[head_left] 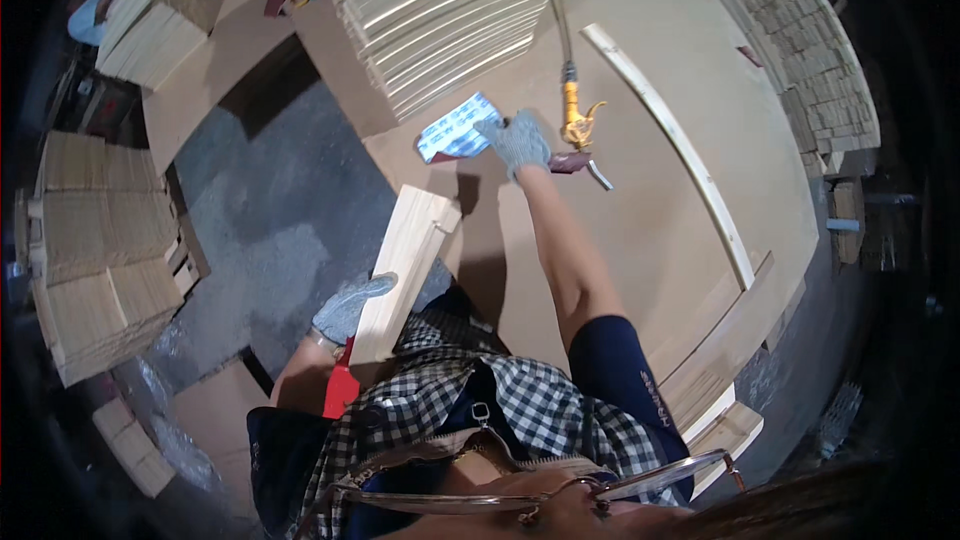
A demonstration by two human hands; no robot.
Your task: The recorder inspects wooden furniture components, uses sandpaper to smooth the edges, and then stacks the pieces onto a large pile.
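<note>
My left hand (352, 310), in a grey knit glove, is closed round a short pale wooden piece (402, 265) with a stepped edge, held tilted in front of my lap. My right hand (520, 143), gloved too, reaches over the table and pinches the near corner of a sandpaper sheet (452, 132). The sheet's blue-and-white printed back faces up, and a strip of its dark red side shows below. Just right of that hand, a dark red scrap (570, 162) lies beside a yellow air blow gun (574, 120) with a metal nozzle.
A tall stack of pale wooden strips (450, 20) stands on the brown tabletop (640, 240) at the far side. One long strip (680, 145) lies to the right. More wood is stacked at left (105, 240) and far right (800, 45). Grey floor (280, 190) shows through a gap at left.
</note>
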